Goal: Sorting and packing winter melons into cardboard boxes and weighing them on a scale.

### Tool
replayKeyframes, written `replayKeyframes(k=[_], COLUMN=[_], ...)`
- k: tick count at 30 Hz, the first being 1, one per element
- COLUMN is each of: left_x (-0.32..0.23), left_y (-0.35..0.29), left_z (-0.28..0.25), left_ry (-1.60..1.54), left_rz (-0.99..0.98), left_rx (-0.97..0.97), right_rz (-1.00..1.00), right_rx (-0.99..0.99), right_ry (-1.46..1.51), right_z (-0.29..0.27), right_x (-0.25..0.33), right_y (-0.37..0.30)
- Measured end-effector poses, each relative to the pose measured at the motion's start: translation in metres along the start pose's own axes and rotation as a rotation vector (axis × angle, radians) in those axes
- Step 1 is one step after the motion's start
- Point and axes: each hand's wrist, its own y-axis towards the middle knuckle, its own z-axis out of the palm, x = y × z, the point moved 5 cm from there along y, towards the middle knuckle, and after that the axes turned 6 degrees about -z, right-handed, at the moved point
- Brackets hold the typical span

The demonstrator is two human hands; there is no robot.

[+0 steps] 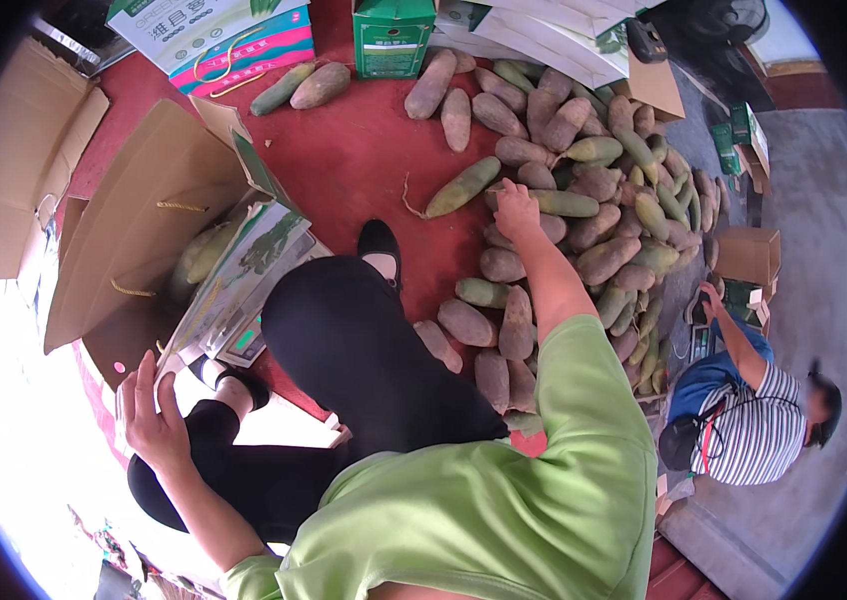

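Note:
My right hand (517, 211) reaches over the left side of a large heap of radishes (604, 260), its fingers curled at the near end of a long green radish (569, 204). Left of it, another green radish (464, 187) with a thin root tail lies on the red floor covering. My left hand (156, 424) is at the lower corner of an upright open cardboard box (144, 220), its thumb and fingers about the edge of the printed side. Pale green radishes (206, 252) show inside this box. A scale (244, 342) is partly visible beneath the box.
Two radishes (322, 86) lie apart near pink-and-blue packed boxes (244, 60). A green carton (394, 40) and white printed boxes (544, 38) stand at the far side. Another person (744, 415) works at the right, beyond the heap. An empty brown carton (19, 150) stands far left.

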Motion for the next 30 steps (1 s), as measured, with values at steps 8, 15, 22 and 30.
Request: replayKeyframes(k=[8,15,22,30], left_x=[-0.002,-0.003,-0.004,-0.029], left_y=[0.002,0.002,-0.001,0.002], left_z=[0.005,0.004,-0.005,-0.014], left_ry=[-0.050,-0.077,-0.083,-0.075], left_rz=[0.011,-0.014,-0.042,0.150], left_rx=[0.012,0.028,0.037,-0.032], right_rz=[-0.003,0.053,0.178,0.383], right_rx=[0.138,-0.066,-0.483,-0.793], right_ry=[-0.101,0.127,0.896,1.666], right_z=[0.037,0.039,0.022,-0.017], right_x=[-0.016,-0.043,-0.058,-0.118], right_y=[0.027,0.022,-0.001,-0.042])
